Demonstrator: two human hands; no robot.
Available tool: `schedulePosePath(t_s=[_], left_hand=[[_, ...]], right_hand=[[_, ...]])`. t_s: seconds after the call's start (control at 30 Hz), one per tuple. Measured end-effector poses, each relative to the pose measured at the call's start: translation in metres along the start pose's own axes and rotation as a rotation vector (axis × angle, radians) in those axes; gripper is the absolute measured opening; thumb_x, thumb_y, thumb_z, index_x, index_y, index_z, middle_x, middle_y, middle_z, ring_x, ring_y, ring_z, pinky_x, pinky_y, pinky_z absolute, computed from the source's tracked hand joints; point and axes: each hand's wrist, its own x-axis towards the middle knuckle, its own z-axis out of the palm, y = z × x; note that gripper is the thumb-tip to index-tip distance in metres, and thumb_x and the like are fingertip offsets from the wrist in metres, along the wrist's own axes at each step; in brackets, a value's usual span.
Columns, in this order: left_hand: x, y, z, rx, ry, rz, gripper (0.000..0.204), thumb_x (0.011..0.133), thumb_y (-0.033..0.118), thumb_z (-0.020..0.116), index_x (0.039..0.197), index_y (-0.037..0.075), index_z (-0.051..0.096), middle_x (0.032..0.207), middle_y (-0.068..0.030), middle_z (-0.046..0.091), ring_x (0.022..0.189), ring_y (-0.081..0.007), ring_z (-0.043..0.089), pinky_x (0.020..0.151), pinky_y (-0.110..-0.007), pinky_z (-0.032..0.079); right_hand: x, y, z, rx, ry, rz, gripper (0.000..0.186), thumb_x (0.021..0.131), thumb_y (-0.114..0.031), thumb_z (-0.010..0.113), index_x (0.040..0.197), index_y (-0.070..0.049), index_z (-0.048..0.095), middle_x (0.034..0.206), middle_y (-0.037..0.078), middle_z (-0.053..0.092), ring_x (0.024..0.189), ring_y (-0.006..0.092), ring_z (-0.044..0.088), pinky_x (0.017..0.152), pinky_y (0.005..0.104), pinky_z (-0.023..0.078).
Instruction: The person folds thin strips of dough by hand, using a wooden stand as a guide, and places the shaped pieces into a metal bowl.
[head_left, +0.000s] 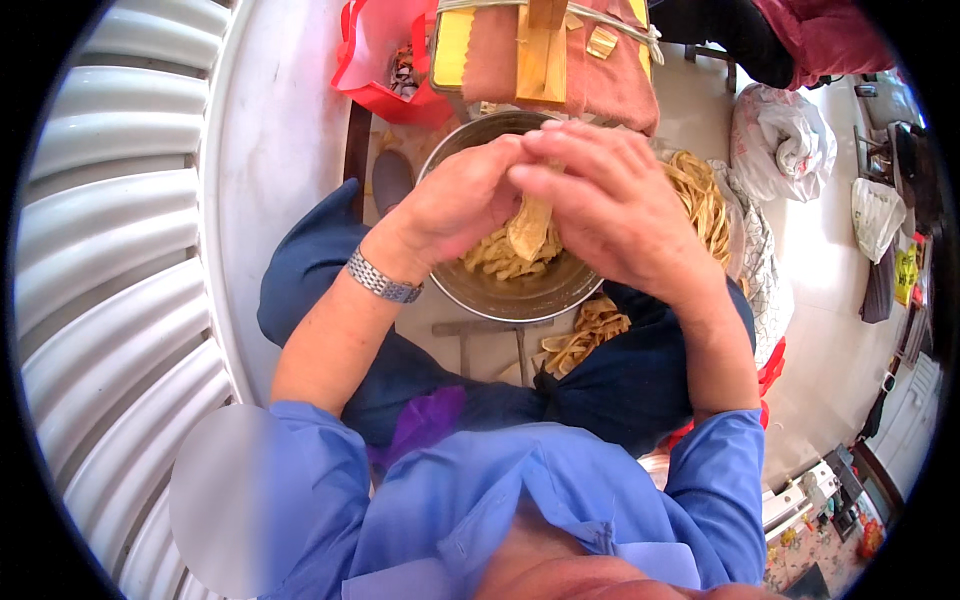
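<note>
My left hand (455, 200) and my right hand (625, 205) meet over a round metal bowl (470, 305) between my knees. A broad, yellowish-tan strip (528, 235) hangs down between them, its upper part covered by my fingers. Both hands are closed around the strip, with the fingertips nearly touching at the top. Inside the bowl lie several short tan pieces (490, 260) of the same colour. I cannot make out what kind of food this is. On my left wrist sits a metal-band watch (382, 277).
Beyond the bowl stands a cloth-draped stool (620, 75) with a wooden block (541, 65) tied on. A red bag (400, 105) is left of it. Long tan strips (700, 200) are piled right; curled slices (590, 330) lie below. White slats (120, 210) line the left; a plastic bag (785, 140) sits right.
</note>
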Motion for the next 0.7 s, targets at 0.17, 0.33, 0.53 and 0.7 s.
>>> schedulePosePath(t_s=[0.17,0.33,0.53,0.7], left_hand=[[0.003,-0.003,-0.007,-0.096,-0.003,0.008,0.037,0.11,0.024,0.04,0.133,0.001,0.056,0.13,-0.0058,0.062,0.116,-0.014,0.06,0.099,-0.031,0.049],[0.003,0.011,0.005,-0.183,-0.066,-0.07,0.034,0.109,0.025,0.044,0.124,-0.001,0.061,0.116,-0.008,0.067,0.102,-0.013,0.066,0.088,-0.028,0.055],[0.0,0.011,0.006,0.086,-0.022,-0.087,0.025,0.106,0.022,0.054,0.113,0.001,0.065,0.1,-0.0025,0.068,0.088,-0.0078,0.065,0.075,-0.024,0.054],[-0.008,0.002,0.02,0.207,0.007,-0.037,0.023,0.1,0.02,0.061,0.112,0.0,0.065,0.096,-0.0011,0.067,0.087,-0.0084,0.063,0.074,-0.023,0.052]], right_hand=[[-0.002,0.003,0.012,-0.193,0.051,-0.081,0.037,0.08,-0.019,0.065,0.116,-0.02,0.069,0.13,0.004,0.059,0.125,0.0226,0.056,0.103,0.0433,0.044],[0.002,-0.005,0.015,-0.077,0.045,-0.177,0.037,0.073,-0.017,0.071,0.11,-0.02,0.073,0.116,0.0,0.063,0.113,0.0217,0.062,0.102,0.0412,0.045],[0.011,-0.022,0.023,0.117,0.142,-0.211,0.034,0.07,-0.014,0.076,0.104,-0.015,0.074,0.095,-0.001,0.061,0.09,0.0209,0.063,0.085,0.0365,0.048],[0.017,-0.02,0.015,0.382,0.189,0.036,0.027,0.076,-0.007,0.079,0.102,-0.012,0.074,0.082,0.003,0.06,0.077,0.0221,0.06,0.073,0.0366,0.047]])
